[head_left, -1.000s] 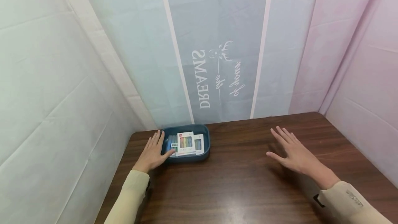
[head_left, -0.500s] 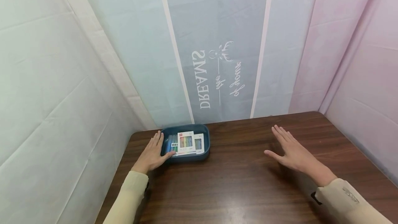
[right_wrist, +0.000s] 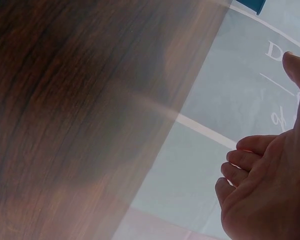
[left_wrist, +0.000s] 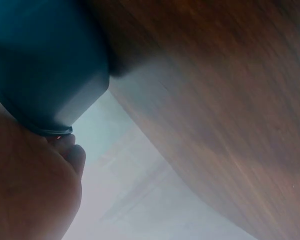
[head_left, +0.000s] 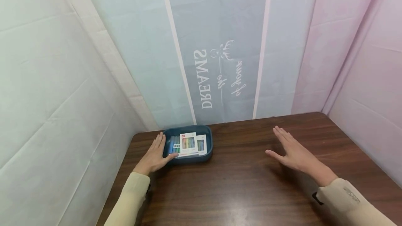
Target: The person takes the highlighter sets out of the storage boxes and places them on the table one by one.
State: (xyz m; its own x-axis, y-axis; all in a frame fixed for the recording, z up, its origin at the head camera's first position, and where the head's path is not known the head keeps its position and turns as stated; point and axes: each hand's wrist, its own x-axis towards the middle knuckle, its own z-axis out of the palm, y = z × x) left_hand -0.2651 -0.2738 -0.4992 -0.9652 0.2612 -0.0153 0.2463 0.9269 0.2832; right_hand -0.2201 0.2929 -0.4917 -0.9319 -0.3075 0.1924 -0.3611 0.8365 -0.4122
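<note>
A dark blue rectangular basket (head_left: 192, 160) stands at the far left of the table. Inside lie two white boxes, the front one (head_left: 188, 144) with a window onto coloured sticks, the other (head_left: 202, 145) partly behind it. Blue and green sticks (head_left: 173, 144) in clear wrapping lie at the basket's left end. My left hand (head_left: 153, 156) rests against that end, fingers straight along the rim and thumb over the front corner; the left wrist view shows the palm beside the basket wall (left_wrist: 50, 65). My right hand (head_left: 295, 154) hovers over the table's right half, fingers extended, thumb apart, holding nothing.
The brown wood-grain table (head_left: 232, 184) has rounded far corners. Behind it hangs a blue-grey cloth (head_left: 223, 16) with mirrored lettering. Pale cloth walls (head_left: 62, 97) close off the left and right sides.
My right hand has drifted slightly left, its fingers drawn closer together. My left hand and the basket have stayed where they were.
</note>
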